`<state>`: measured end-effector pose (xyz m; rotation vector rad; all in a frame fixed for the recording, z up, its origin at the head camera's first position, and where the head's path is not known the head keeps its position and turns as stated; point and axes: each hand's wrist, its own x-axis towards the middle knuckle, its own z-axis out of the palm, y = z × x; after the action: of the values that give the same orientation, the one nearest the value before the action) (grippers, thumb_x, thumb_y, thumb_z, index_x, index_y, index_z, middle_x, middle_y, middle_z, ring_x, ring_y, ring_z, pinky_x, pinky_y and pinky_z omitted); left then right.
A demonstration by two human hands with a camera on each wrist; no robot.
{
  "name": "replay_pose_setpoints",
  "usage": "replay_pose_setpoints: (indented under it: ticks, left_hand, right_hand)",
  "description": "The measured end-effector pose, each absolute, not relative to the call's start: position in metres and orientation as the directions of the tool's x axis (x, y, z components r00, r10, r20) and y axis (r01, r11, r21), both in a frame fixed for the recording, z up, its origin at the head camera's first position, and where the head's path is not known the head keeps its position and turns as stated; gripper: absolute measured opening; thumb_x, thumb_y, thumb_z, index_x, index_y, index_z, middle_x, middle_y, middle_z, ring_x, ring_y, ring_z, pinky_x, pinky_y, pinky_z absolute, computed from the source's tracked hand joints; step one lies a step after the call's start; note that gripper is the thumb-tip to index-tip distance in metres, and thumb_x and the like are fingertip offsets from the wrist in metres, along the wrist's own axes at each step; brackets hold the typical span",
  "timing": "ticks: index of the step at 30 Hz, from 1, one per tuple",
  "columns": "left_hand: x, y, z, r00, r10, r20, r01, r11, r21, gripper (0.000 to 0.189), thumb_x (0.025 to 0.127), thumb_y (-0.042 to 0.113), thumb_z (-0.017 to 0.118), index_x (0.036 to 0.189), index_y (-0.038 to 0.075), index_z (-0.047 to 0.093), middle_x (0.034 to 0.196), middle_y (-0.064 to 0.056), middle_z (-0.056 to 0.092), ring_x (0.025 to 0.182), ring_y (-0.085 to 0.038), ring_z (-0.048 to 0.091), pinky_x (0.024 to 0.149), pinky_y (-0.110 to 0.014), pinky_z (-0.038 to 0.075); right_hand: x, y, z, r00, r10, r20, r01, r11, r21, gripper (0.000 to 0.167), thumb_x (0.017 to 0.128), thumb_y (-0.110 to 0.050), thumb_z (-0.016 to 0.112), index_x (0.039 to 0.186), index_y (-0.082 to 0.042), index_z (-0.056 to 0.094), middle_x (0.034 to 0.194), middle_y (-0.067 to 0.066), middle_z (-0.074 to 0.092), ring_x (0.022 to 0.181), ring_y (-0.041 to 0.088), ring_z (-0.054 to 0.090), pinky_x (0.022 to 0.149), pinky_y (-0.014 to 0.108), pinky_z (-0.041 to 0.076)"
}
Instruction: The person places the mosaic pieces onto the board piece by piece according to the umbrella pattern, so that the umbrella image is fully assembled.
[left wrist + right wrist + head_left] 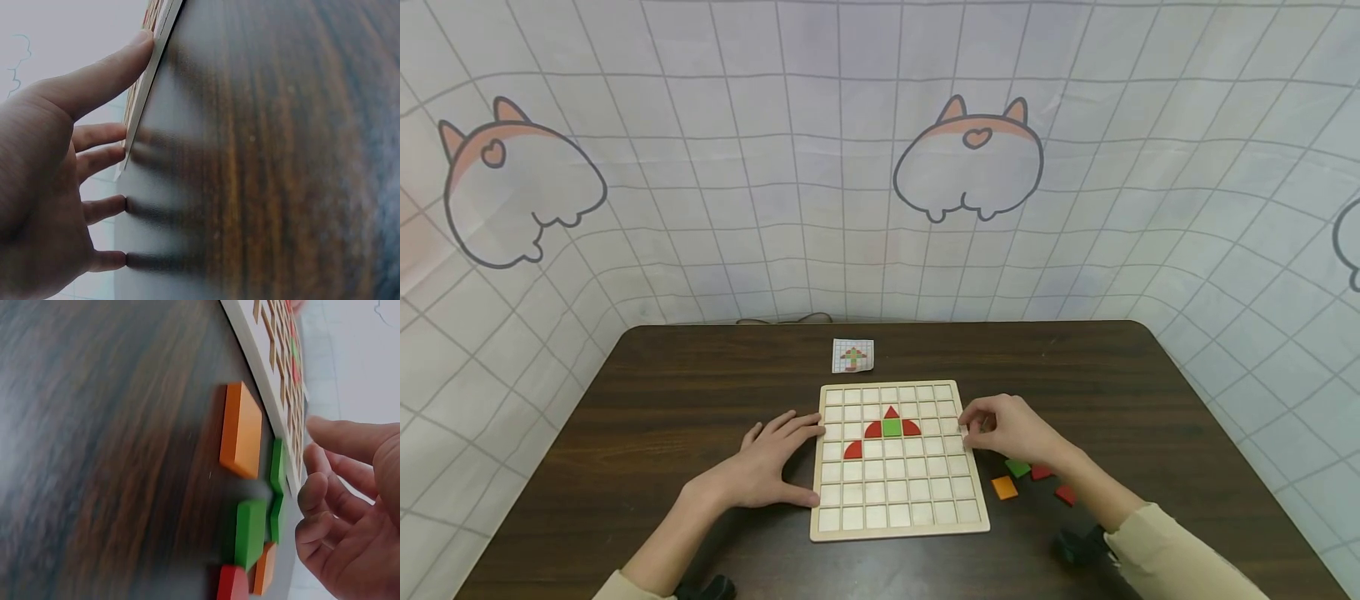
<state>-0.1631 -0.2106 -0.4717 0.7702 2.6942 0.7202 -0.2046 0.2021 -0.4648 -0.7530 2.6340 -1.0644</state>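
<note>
A pale wooden grid board (898, 534) lies on the table. On its squares sit a red triangle (891, 412) above a green square (891, 427), red quarter-round tiles (873, 430) on both sides of that square, and another red quarter-round (853, 451) lower left. My left hand (763, 467) is spread along the board's left edge, thumb and fingertips touching it; in the left wrist view its outer fingers rest on the table. At the right edge is my right hand (1015, 425), fingers loosely bent. The right wrist view shows no tile between its thumb and fingers (315, 487).
Loose tiles lie right of the board, under the right forearm: an orange square (1004, 487), a green tile (1018, 467), red tiles (1065, 495) and others seen in the right wrist view. A small patterned card (853, 367) lies behind the board. Beyond the table hangs a white gridded backdrop (865, 183).
</note>
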Motion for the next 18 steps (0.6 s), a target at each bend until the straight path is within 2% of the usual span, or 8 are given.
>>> replay_pose_setpoints:
  ticks: [8, 18]
  left_hand:
    - [-0.164, -0.211, -0.472, -0.827, 0.554, -0.099, 0.430, 0.735, 0.524, 0.094, 0.081, 0.059, 0.082, 0.155, 0.014, 0.046, 0.165, -0.006, 0.031, 0.153, -0.041, 0.015, 0.108, -0.079, 0.008]
    - [-0.163, -0.212, -0.470, -0.826, 0.555, -0.103, 0.426, 0.732, 0.532, 0.093, 0.081, 0.057, 0.083, 0.155, 0.014, 0.045, 0.165, -0.006, 0.031, 0.153, -0.041, 0.015, 0.109, -0.079, 0.007]
  right_hand:
    - [-0.205, 0.218, -0.465, -0.866, -0.499, -0.040, -0.340, 0.645, -0.684, 0.021, 0.090, -0.013, 0.080, 0.108, -0.004, 0.073, 0.081, -0.004, 0.063, 0.064, 0.016, 0.053, 0.058, 0.028, 0.046]
    - [-0.204, 0.220, -0.468, -0.866, -0.496, -0.057, -0.342, 0.673, -0.656, 0.023, 0.086, -0.009, 0.083, 0.107, -0.004, 0.074, 0.077, -0.005, 0.059, 0.063, 0.012, 0.051, 0.059, 0.027, 0.045]
